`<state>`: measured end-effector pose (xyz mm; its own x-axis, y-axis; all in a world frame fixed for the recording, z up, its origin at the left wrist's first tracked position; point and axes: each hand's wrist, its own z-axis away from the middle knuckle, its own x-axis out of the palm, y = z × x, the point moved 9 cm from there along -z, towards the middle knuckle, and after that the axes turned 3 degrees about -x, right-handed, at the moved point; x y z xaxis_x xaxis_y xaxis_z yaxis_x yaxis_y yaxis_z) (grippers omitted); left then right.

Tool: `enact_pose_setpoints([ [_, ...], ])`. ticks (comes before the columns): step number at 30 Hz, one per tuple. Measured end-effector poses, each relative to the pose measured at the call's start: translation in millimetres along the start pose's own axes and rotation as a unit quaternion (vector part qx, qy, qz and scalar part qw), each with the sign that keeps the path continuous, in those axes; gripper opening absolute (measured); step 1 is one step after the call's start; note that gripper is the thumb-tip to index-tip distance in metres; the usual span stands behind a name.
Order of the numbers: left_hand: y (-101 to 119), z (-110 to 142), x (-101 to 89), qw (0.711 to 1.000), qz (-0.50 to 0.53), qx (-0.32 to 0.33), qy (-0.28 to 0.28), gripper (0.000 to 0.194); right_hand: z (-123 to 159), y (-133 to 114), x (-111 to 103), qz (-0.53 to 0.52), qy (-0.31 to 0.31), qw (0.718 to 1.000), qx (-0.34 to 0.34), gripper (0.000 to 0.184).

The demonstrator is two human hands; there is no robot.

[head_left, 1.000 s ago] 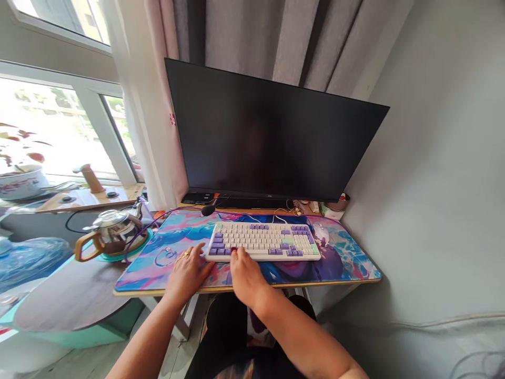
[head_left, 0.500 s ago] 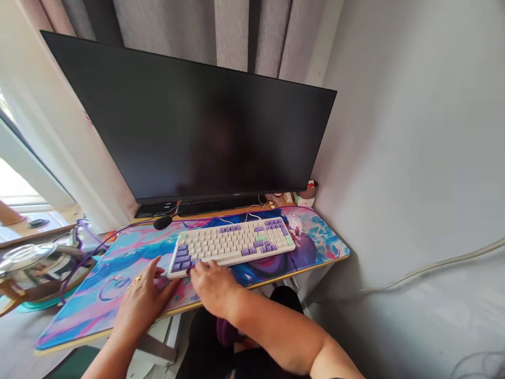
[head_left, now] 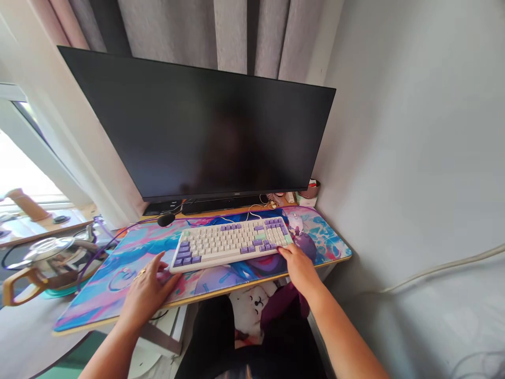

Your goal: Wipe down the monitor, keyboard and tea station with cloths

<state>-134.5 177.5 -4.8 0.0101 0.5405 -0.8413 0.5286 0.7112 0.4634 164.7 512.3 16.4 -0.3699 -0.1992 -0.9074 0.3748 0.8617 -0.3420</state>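
Observation:
A cream, purple and mint-green keyboard [head_left: 224,245] lies on the desk mat. My left hand [head_left: 148,287], with a gold ring, rests by its left front corner. The fingers are spread, and the thumb reaches the keyboard's front edge. At the right front corner is my right hand [head_left: 298,263], fingers bent and pressed together against the edge. A bit of dark fabric shows at its fingertips, and a dark purple cloth [head_left: 278,308] hangs below the desk edge beside the wrist. The stretch between cloth and fingers is hidden by hand and arm.
A large dark monitor [head_left: 221,137] stands behind the keyboard. A pale mouse [head_left: 295,222] sits right of it on the colourful mat [head_left: 114,279]. A black microphone tip [head_left: 166,219] is near the monitor. At left stands a shiny kettle [head_left: 59,263]; a grey wall [head_left: 402,147] is at right.
My right hand has moved right along the keyboard's front edge, from its left end to its right corner. The purple cloth has shifted right too. My left hand stays by the left corner.

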Motion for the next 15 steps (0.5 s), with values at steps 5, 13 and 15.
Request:
enact_pose_setpoints([
  [5, 13, 8, -14.8, 0.998, 0.033, 0.022, 0.051, 0.071, 11, 34, -29, -0.252, 0.128, 0.959, 0.025, 0.041],
  [13, 173, 112, 54.0, 0.945, 0.174, 0.22, -0.171, 0.059, 13, -8, -59, -0.76, 0.159, 0.622, 0.1, 0.042],
  [15, 217, 139, 75.5, 0.906, 0.198, 0.254, -0.274, 0.081, 15, -33, -73, -0.798, 0.155, 0.573, 0.097, 0.042],
])
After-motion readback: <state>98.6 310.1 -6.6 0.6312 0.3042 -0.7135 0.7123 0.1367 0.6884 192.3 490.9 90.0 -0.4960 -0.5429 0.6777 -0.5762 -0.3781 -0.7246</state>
